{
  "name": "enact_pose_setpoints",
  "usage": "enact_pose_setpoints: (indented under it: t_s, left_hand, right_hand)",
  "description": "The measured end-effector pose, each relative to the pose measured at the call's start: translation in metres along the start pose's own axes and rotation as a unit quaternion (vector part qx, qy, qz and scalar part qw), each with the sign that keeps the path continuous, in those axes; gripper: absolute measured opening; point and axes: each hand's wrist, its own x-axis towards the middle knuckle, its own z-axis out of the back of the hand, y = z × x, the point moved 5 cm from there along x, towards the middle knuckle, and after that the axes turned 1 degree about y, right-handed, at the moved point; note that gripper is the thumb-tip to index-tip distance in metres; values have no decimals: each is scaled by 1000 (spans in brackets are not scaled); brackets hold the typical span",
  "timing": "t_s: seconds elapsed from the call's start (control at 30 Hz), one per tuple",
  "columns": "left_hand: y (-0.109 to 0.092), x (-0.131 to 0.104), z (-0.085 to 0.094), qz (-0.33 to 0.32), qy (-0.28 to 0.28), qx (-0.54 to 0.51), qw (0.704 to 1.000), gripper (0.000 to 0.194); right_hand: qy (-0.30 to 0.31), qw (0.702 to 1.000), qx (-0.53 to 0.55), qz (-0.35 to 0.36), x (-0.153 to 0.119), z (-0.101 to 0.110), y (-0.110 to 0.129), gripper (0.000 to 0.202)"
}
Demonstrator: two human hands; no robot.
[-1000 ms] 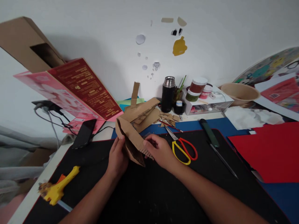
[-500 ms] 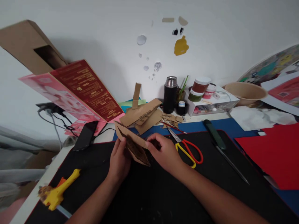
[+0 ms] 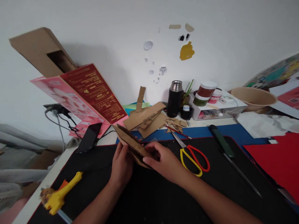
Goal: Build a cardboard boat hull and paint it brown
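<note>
Folded cardboard in two-handed grip: left hand closed on near-left side, right hand pinching right end. Long axis slants from beyond left hand down toward right. Scissors just right of right hand.

White bench here, mostly buried under a black mat across the bottom. On the mat: yellow tool lower left, scissors right of center, green-handled blade farther right. Black flask and white box sit along the back strip.
</note>
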Motion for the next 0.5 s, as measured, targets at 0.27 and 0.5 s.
enact_pose_setpoints:
  t_s: [0.27,0.5]
  left_hand:
    - [1,3,3,-5,-1,2,1000,36]
    - [-2,0,-3,3,13,15,1000,42]
  right_hand:
    - [-33,997,-68,16,-1,3,3,28]
    - [-23,994,-104,23,-1,2,4,35]
